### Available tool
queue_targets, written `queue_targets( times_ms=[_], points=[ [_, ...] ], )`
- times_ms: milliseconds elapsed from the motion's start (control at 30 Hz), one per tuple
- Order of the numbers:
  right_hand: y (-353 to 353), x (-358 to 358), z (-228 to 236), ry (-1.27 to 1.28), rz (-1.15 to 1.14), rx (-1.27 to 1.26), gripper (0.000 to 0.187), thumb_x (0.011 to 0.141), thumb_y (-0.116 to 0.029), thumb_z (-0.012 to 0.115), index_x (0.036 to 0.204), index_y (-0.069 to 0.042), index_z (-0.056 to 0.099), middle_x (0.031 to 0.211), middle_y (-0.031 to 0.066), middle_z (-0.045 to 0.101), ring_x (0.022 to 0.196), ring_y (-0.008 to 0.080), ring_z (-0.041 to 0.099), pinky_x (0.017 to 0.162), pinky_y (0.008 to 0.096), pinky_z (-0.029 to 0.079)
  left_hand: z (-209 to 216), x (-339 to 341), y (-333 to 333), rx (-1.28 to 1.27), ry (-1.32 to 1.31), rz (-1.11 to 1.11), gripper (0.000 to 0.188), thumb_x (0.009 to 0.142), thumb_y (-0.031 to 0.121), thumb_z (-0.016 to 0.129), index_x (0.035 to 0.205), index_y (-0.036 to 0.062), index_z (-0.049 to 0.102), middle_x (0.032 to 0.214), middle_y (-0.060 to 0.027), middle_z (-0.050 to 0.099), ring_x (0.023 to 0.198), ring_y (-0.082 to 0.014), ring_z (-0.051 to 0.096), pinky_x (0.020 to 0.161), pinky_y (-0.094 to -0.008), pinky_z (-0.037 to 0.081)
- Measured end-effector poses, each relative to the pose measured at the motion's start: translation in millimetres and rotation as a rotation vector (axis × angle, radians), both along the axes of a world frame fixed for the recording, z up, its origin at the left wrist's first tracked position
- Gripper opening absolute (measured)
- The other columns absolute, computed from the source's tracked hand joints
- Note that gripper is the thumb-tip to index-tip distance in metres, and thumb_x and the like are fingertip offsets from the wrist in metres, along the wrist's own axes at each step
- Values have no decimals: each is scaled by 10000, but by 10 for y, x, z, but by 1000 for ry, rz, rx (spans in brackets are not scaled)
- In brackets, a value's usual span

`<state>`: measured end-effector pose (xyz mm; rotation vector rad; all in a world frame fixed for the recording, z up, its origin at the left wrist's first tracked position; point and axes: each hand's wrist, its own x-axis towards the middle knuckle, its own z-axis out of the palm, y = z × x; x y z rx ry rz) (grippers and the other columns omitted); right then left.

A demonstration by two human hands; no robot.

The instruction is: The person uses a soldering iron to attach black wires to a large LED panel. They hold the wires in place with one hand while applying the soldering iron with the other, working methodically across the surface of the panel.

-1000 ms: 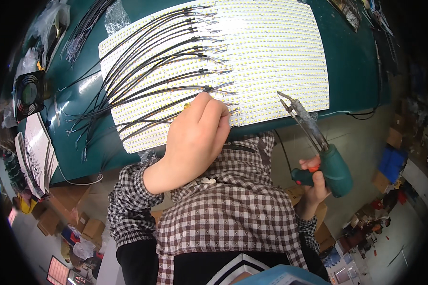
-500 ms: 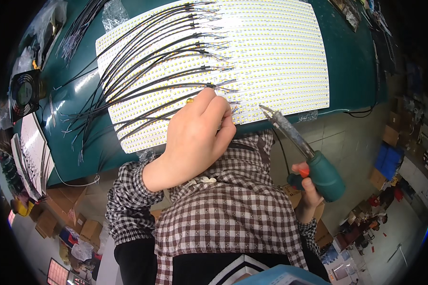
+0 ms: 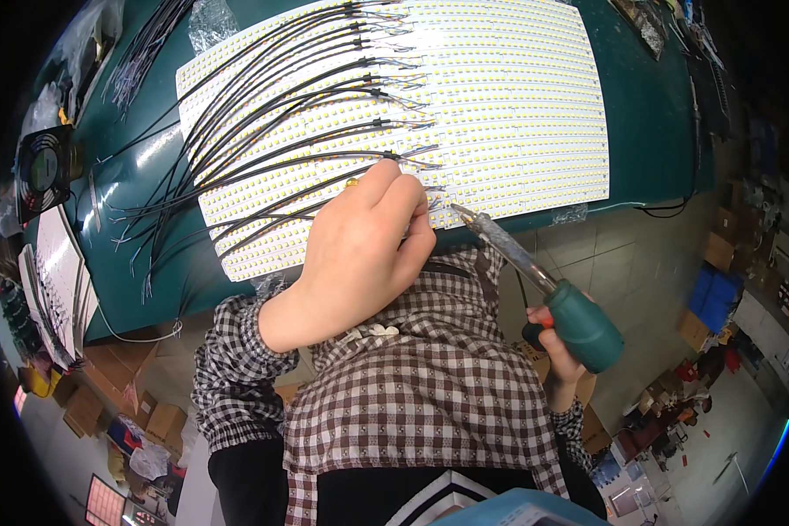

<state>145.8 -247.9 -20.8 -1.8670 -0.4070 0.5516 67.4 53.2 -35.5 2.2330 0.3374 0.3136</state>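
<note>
A white LED board (image 3: 522,105) with rows of small yellow chips lies on the green tabletop. Several black cables (image 3: 276,92) run across its left half, their thin wire ends reaching toward the middle. Over the board's near edge, my left hand (image 3: 359,245) is closed in a pinch on a black cable (image 3: 302,215); fine wires poke out beyond the fingertips, while the grip itself is mostly hidden. My right hand (image 3: 565,361) grips a soldering iron (image 3: 589,326) with a green handle and red trigger. Its tip is just right of those wires, at or close above the board.
At the left edge stands a small black fan (image 3: 46,171), with stacked white strips (image 3: 57,289) in front of it. A bundle of dark cables (image 3: 149,53) lies at the far left. Tape (image 3: 570,214) sits at the board's near right edge. Cardboard boxes (image 3: 162,425) stand below the table.
The soldering iron has moved left and slightly down with my right hand, bringing its tip closer to the wires at my left fingertips. My left hand has hardly moved.
</note>
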Motion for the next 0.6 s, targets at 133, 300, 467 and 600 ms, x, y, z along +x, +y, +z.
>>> queue_targets(
  times_ms=[133,300,467,600],
  points=[
    [-8,22,-19,-29,47,-22,411,783,-210,909,1082,15,740,881,53,763,840,165,704,813,326,544,4,1,-5,-6,4,5,161,792,-11,705,869,36,572,811,-122,530,647,-317,587,553,-421,477],
    [-3,14,-38,-42,50,-27,450,763,-189,901,1120,22,725,867,51,757,828,170,698,812,331,534,4,3,-3,4,5,2,159,794,-10,705,872,34,573,812,-120,528,635,-312,583,546,-419,476],
    [-9,-5,-51,-43,35,-24,452,754,-164,875,1137,20,720,846,49,754,815,180,692,811,349,520,-4,0,-5,8,-15,16,174,799,-37,711,873,50,580,811,-75,540,613,-228,560,532,-352,443],
    [7,13,-43,-88,69,-55,463,772,-207,870,1143,23,717,834,46,751,804,192,693,810,353,520,-5,-2,-6,6,-11,16,173,799,-38,711,870,50,580,811,-74,542,609,-223,560,527,-349,441]
  ],
)
